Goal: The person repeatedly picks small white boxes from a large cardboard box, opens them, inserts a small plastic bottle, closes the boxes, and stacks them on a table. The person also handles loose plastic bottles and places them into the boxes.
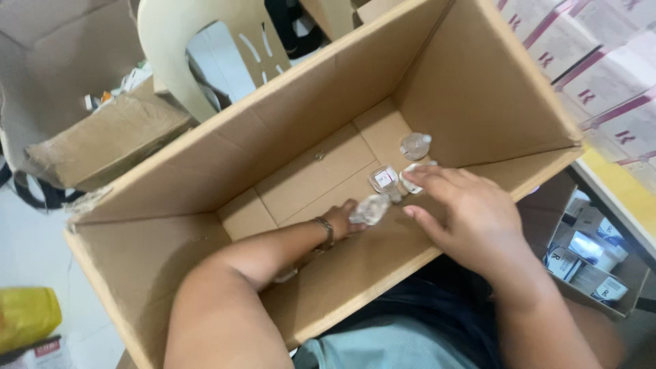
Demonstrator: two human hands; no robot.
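A large open cardboard box [287, 102] sits in front of me. My left hand [345, 219], with a bracelet on the wrist, reaches down inside it and grips a small clear-wrapped packet [371, 208]. My right hand [465, 212] is over the near wall with fingers spread, its fingertips touching another clear-wrapped packet [412, 179] on the box floor. Two more small clear packets lie there: one with a red mark [384, 178] and one in the far corner [415, 145].
A cream plastic chair [178, 41] stands behind the box. Another cardboard box [102, 143] is at the left. Stacked white-and-pink cartons [601, 75] are at the upper right, small boxed items [588, 260] below them. A yellow bag [27, 318] lies at bottom left.
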